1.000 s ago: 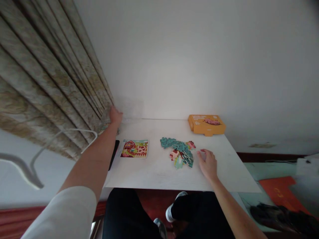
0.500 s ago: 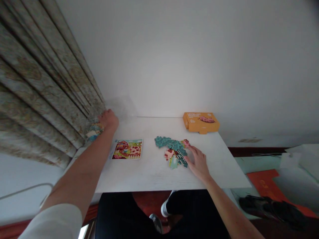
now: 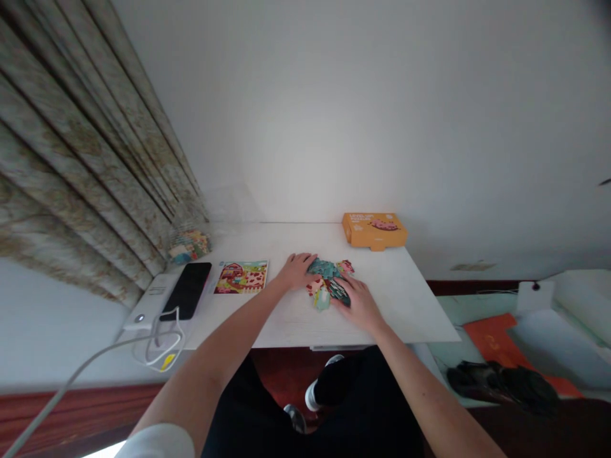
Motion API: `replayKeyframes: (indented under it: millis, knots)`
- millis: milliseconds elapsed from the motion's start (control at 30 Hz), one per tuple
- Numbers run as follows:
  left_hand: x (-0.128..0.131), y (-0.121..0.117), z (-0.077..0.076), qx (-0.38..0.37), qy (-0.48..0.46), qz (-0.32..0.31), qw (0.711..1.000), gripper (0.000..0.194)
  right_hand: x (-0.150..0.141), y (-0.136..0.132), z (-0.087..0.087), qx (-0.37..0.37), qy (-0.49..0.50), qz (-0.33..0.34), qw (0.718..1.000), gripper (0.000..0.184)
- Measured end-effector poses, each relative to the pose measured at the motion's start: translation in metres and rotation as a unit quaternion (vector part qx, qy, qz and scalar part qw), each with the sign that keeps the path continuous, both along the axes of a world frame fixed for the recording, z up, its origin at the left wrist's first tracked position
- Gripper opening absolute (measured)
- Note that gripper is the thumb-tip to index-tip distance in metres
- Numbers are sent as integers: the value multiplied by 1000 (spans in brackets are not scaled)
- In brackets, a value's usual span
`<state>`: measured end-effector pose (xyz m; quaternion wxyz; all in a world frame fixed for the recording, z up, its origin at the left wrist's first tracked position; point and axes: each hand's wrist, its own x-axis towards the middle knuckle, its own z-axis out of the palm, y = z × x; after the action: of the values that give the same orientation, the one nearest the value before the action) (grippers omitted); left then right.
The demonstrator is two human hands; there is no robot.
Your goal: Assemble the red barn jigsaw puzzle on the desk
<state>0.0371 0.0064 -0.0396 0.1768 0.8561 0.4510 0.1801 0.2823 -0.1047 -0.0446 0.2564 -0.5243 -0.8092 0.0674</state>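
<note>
A heap of jigsaw puzzle pieces (image 3: 326, 270), mostly teal backs with a few printed faces, lies in the middle of the white table. My left hand (image 3: 296, 270) rests at the heap's left edge, fingers stretched out over the teal pieces. On the right side, my right hand (image 3: 357, 300) lies with spread fingers on the dark teal pieces. Neither hand grips a piece that I can make out. Left of the heap is a picture card (image 3: 241, 277) with a farm scene of a red barn and a spotted cow.
An orange puzzle box (image 3: 375, 230) stands at the table's back right. At the back left is a clear plastic bag (image 3: 189, 245) with colourful pieces inside. A black phone (image 3: 187, 291) with a white cable (image 3: 178, 331) lies at the left edge, below the curtain (image 3: 86, 127).
My left hand has come from the plastic bag at the back left to the heap of pieces. My right hand has moved slightly left onto the heap. The phone has come into view.
</note>
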Motion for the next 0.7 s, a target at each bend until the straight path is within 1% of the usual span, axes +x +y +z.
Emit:
replayKeyframes:
  millis: [133,233,333,500,567,700]
  knots:
    - [2,-12,6,31,60,4,998,62,-1,0,-1,28,14,4,1000,48]
    - [10,-19,10,26,78,17,996,64,-2,0,-2,37,18,7,999,46]
    - [25,-22,13,13,80,25,996,65,-2,1,-2,36,23,4,999,44]
    - [54,-17,18,3,83,49,995,52,-2,2,-1,31,19,7,999,41]
    - [64,-12,20,7,89,62,994,52,-2,2,0,29,19,9,999,40]
    - [75,1,22,-2,107,81,991,58,-2,2,1,25,16,4,1000,41]
